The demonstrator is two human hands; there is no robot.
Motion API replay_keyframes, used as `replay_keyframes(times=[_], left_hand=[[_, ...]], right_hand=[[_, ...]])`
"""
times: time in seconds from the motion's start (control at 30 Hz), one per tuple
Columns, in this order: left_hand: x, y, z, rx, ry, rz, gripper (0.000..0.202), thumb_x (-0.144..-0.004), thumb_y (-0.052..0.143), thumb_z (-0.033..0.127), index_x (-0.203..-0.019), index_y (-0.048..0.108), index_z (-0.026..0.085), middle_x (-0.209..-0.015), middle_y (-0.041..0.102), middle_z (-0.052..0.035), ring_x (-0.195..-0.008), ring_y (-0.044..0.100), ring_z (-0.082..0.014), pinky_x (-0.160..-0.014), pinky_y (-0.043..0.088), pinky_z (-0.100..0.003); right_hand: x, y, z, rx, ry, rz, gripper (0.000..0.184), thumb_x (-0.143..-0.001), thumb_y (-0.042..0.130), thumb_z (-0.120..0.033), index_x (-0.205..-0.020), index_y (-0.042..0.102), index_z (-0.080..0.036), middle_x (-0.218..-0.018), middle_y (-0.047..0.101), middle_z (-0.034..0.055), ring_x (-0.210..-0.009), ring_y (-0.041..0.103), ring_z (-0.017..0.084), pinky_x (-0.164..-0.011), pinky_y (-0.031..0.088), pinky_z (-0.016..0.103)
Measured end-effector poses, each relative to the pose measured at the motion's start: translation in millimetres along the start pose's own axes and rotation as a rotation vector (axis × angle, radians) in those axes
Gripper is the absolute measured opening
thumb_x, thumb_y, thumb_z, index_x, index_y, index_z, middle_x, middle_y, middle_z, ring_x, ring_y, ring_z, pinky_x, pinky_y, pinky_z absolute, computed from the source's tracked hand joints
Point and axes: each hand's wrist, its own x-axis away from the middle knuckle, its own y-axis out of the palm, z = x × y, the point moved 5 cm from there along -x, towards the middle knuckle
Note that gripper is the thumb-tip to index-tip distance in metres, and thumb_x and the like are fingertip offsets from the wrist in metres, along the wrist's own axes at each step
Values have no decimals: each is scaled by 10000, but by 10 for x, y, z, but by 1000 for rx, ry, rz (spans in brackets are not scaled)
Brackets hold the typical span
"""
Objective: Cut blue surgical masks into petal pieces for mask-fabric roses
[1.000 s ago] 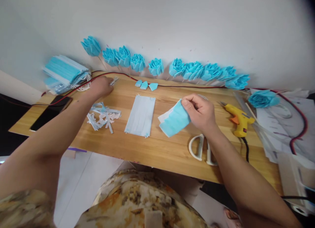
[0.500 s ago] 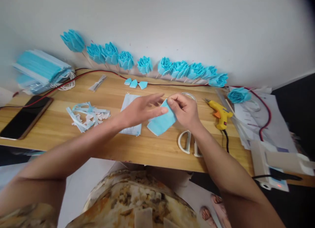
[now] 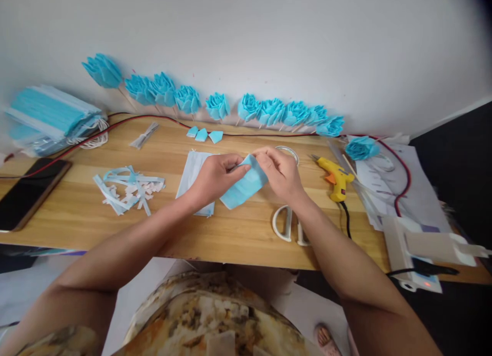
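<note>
At the near edge of the tabletop [image 3: 230,240], two white D-shaped loops [image 3: 288,222] lie partly under the right forearm; they appear to be scissor handles, presumably turned toward the person for easy pickup. The phone [image 3: 33,192] lies at far left, and the power strip [image 3: 392,243] at right, probably so that the glue gun's cable can reach it.

The blue sheet [image 3: 244,189] is held between the hands at mid-tabletop. The left hand [image 3: 215,179] is closed to a pinch, thumb and fingers on the sheet's upper left edge. The right hand [image 3: 280,174] is likewise pinched, gripping the upper right corner. Opposed grips likely keep the sheet taut while its lower end hangs free; contact with the tabletop cannot be confirmed.

Beneath the left hand lies a pleated mask [image 3: 189,171], flat and partly covered. Cut strips [image 3: 109,193] are heaped to its left, apparently set aside from the working area. The yellow glue gun [image 3: 336,175] rests on its side at right, nozzle pointing away from the person, probably for safety.

Farther back lie a bundle of thin ties [image 3: 144,135] and three cut blue pieces [image 3: 201,135]. A mask stack [image 3: 54,110] occupies the rear left corner. Blue flowers [image 3: 217,106] on sticks lean along the wall [image 3: 246,38], presumably to protect their petals.
</note>
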Motion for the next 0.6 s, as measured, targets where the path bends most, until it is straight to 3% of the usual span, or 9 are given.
replay_keyframes(times=[0.1, 0.27, 0.43, 0.6], left_hand=[[1, 9, 30, -49, 39, -3, 301, -877, 630, 410, -687, 641, 176, -632, 543, 7, -626, 449, -122, -575, 325, -266], [1, -69, -17, 2, 12, -2, 234, -814, 714, 412, -800, 741, 180, -754, 688, -8, -701, 570, -151, -662, 422, -270], [-10, -215, -196, 186, -116, 87, 303, -725, 802, 467, -742, 726, 174, -668, 643, -4, -614, 529, -131, -575, 391, -256], [-21, -241, -244, 313, -198, 158, 367, -601, 911, 472, -678, 711, 173, -613, 615, 5, -586, 514, -117, -566, 406, -253]], right_hand=[[8, 20, 15, 3, 34, -9, 348, -968, 620, -532, -808, 641, -224, -614, 539, -31, -551, 456, 125, -520, 332, 275], [-22, -101, 4, 59, -7, 164, 327, -985, 585, -500, -787, 577, -239, -613, 511, -36, -544, 434, 125, -528, 343, 283], [-36, -229, 44, 101, 2, 314, 397, -1002, 539, -591, -807, 569, -247, -645, 526, -22, -594, 468, 146, -566, 374, 296], [-15, -218, 71, 83, -10, 358, 365, -1010, 551, -548, -814, 568, -240, -653, 526, -29, -612, 465, 143, -592, 373, 291]])
